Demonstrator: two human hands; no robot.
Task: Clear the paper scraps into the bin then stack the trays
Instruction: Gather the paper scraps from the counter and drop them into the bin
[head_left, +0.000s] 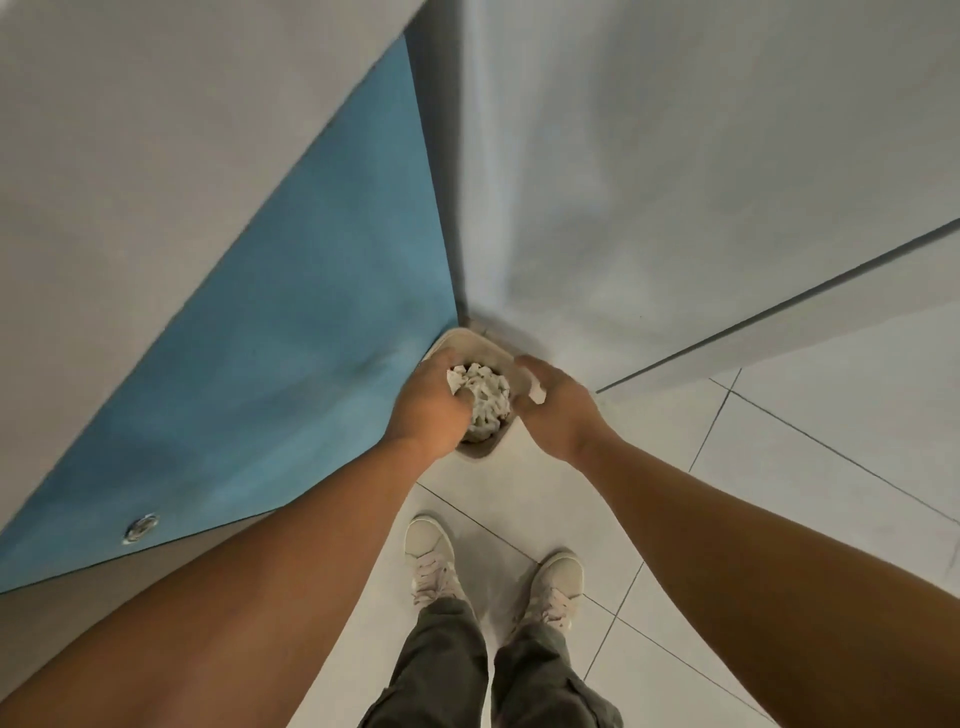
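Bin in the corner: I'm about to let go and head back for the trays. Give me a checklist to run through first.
1. Position over the bin: ok; the left hand and right hand both hang above its opening.
2. Aim: ok; the paper scraps lie within the rim's outline.
3. Left grip released: not ok; its fingers curl round scraps.
4. Right grip empty: cannot tell; a white scrap shows at its thumb.
5. Stacking: cannot tell; no trays in view.
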